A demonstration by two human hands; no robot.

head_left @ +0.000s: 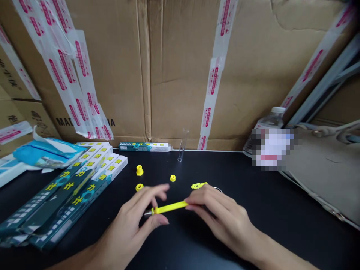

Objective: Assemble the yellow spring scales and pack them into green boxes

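A slim yellow rod (172, 207) with a collar and a shiny metal end lies level above the black table. My right hand (218, 210) pinches its right end between thumb and fingers. Around the metal end is my left hand (137, 213), thumb and fingers spread, with the rod between them; whether it touches the rod is unclear. Beyond my left fingers are a yellow flanged cap (139, 170) and a yellow ring-shaped piece (139, 187). A small yellow nut-like piece (172, 178) lies farther right. Behind my right hand is a flat yellow piece (198, 185) near a partly hidden metal ring (218, 189).
A clear tube (182, 146) stands upright beside a narrow box (144, 147) at the back. Several long green-and-white boxes (81, 191) and a blue packet (47, 152) fill the left. On the right are a bottle (270, 122) and a beige bag (326, 172). Cardboard (180, 71) walls the back.
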